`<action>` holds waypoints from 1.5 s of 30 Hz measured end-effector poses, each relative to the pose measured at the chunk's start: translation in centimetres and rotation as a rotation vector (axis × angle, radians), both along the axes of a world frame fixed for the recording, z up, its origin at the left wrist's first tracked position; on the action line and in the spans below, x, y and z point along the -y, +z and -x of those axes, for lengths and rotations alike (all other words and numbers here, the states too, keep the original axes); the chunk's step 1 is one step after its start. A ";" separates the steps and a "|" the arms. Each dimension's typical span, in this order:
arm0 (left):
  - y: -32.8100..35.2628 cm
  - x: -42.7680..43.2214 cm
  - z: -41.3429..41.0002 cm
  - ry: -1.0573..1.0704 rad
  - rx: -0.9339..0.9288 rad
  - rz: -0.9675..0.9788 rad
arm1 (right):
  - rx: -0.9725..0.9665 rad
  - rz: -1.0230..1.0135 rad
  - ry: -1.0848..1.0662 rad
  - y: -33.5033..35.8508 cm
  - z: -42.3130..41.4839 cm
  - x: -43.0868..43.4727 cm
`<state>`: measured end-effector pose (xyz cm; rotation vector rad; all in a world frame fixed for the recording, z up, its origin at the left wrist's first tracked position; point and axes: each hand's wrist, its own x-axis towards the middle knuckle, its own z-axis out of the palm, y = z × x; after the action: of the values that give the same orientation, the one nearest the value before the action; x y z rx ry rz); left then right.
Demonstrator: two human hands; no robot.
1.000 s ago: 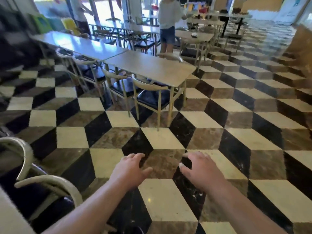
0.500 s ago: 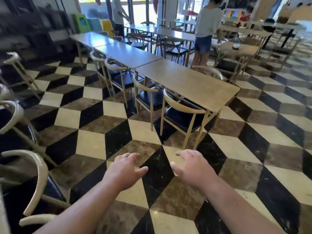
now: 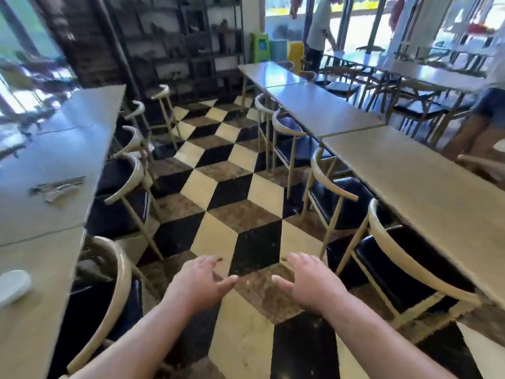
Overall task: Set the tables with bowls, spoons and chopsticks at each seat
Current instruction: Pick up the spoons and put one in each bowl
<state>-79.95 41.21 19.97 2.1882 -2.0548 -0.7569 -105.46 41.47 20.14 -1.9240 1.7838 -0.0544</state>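
Strong daylight enters through the windows (image 3: 352, 34) at the rear and left, producing blue-white glare on the tabletops (image 3: 276, 73), while motion blur softens the frame and wide-angle distortion bends lines near the edges.

Open floor aisle (image 3: 218, 192) between left tables (image 3: 54, 165) and right tables (image 3: 410, 181).
Narrowed by chair backs (image 3: 131, 181) on both sides.

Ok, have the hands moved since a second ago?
Yes. The left hand and right hand, both empty, have travelled forward: the table row that was well ahead of them now runs alongside on the right.
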 end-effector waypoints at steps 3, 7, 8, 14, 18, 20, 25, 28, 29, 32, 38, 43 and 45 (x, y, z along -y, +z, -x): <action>0.2 3.3 -1.3 0.129 -0.022 0.011 | 0.014 -0.005 0.079 0.0 -1.4 6.7; -0.9 6.5 -4.5 0.284 -0.034 -0.010 | 0.006 -0.042 0.230 -0.2 -6.1 13.7; -1.2 7.1 -5.3 0.311 -0.035 -0.020 | 0.009 -0.044 0.261 -0.2 -7.4 14.8; -3.6 14.5 -12.9 0.433 -0.056 -0.007 | -0.003 -0.033 0.383 0.6 -15.9 24.3; -4.1 21.0 -18.3 0.482 -0.109 0.037 | -0.018 -0.015 0.407 2.4 -21.5 30.2; -3.4 24.2 -20.6 0.481 -0.134 0.049 | -0.047 -0.004 0.435 3.5 -24.2 33.2; -1.1 31.9 -26.1 0.452 -0.114 0.066 | -0.011 0.089 0.445 4.9 -30.1 40.4; -0.6 34.9 -29.0 0.467 -0.103 0.069 | 0.004 0.055 0.460 4.5 -32.9 43.8; -0.5 35.8 -30.0 0.480 -0.108 0.073 | 0.007 0.050 0.471 4.4 -33.9 45.2; -0.8 38.8 -34.0 0.539 -0.094 0.067 | 0.054 0.042 0.481 3.3 -37.1 50.0; -2.3 45.0 -40.7 0.681 -0.032 0.058 | 0.097 0.042 0.630 0.8 -45.2 59.9; -1.3 50.5 -44.6 0.832 -0.064 0.039 | 0.064 0.003 0.806 0.4 -51.7 67.8; -0.6 52.3 -46.2 0.893 -0.056 0.052 | 0.067 0.000 0.883 0.8 -54.6 70.8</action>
<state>-33.74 -11.09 19.33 2.6145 -0.8520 -0.6075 -50.90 -29.30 20.96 -2.4926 0.7656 0.1847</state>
